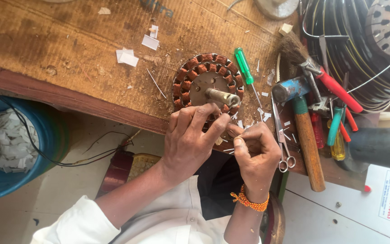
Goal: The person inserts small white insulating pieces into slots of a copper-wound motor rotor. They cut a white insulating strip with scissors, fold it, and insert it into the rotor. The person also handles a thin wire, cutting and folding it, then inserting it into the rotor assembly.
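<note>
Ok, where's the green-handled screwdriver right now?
The green-handled screwdriver lies on the wooden bench, just right of the copper-wound stator, left of the hammer.

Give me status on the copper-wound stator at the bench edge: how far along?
Done: the round stator with copper-brown coils looks wound around the visible far arc. In hand: the left hand steadies its near edge, while the right hand pinches something small and pale at the near slots. Left: the near slots are hidden by the hands, so cannot tell. White paper strips lie loose on the wooden bench.
</note>
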